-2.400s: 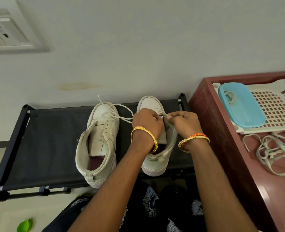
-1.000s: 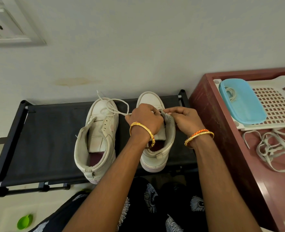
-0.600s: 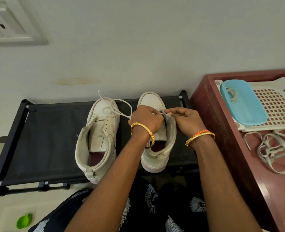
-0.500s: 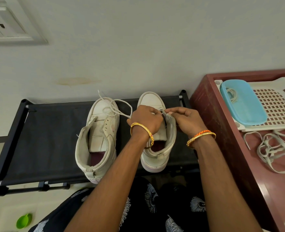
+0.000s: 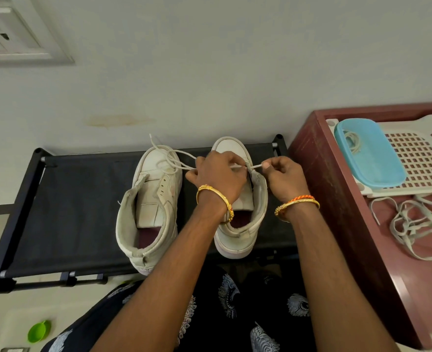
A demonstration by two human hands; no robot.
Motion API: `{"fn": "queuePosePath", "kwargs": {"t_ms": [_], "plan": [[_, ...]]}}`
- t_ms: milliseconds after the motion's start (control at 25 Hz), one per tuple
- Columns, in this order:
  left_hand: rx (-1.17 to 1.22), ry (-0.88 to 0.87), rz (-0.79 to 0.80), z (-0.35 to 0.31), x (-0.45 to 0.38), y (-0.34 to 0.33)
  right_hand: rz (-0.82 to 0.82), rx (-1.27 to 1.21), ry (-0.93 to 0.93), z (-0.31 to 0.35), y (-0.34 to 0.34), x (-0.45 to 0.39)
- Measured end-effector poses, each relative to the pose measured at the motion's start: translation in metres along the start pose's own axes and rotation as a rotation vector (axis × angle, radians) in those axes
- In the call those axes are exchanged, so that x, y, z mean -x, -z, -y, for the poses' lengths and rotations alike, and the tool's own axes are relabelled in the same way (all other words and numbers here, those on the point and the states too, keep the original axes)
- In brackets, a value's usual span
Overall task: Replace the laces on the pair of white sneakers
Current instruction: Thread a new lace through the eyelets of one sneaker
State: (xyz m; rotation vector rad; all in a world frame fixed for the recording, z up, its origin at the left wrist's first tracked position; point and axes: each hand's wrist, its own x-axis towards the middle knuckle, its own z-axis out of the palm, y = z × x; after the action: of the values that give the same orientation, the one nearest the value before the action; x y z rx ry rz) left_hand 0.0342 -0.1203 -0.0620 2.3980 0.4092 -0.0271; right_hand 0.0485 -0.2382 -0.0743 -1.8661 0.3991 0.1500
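**Lace drawn through the right sneaker**

Two white sneakers on the black rack [image 5: 82,212], toes to the wall. Left sneaker [image 5: 151,199] has no lace in its eyelets; its tongue lies loose. Right sneaker [image 5: 240,224] is the one being worked.

Left hand [image 5: 217,176] sits over the right sneaker's throat, fingers curled, pinching the lace [image 5: 174,161] where it leaves the shoe. The slack loops off across the left sneaker's toe. Right hand [image 5: 283,179] pinches the short free end just beside the shoe's right edge; the tip pokes out between thumb and forefinger.

Handling, as I judge it: the lace is thin, limp and light, so it goes nowhere unless pulled taut. Best held close to the stiff tip for poking through an eyelet. The sneaker is light with soft, floppy sides and may skid on the rack's fabric, so one hand should steady it.

Against the half-second-earlier view: the hands were bunched together over the throat; now they have drawn apart, the right one outward, and a short taut run of lace shows between them. The loop on the left sneaker lies flatter.

Off to the right: a maroon table [image 5: 337,224] with a heap of grey laces [image 5: 418,224], a white basket [image 5: 423,158] and a blue lid [image 5: 370,153].
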Motion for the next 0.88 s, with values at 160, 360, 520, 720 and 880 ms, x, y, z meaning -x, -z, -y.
{"fn": "queuePosePath", "kwargs": {"t_ms": [160,360,520,720,880], "plan": [[0.121,-0.026,-0.048,0.020,-0.007,0.010,-0.219,-0.524,-0.227,0.002,0.024,-0.009],[0.288,-0.040,-0.005,0.038,-0.007,0.026,-0.354,-0.910,-0.208,0.008,0.036,-0.005],[0.200,0.005,0.067,0.029,0.008,0.026,-0.297,-0.571,0.014,0.006,0.020,-0.008],[0.136,-0.006,0.061,0.021,0.026,0.011,0.096,0.288,0.280,0.000,0.004,0.007],[0.100,0.006,0.045,0.016,0.025,0.010,0.052,0.342,0.277,0.003,0.001,0.007]]}}
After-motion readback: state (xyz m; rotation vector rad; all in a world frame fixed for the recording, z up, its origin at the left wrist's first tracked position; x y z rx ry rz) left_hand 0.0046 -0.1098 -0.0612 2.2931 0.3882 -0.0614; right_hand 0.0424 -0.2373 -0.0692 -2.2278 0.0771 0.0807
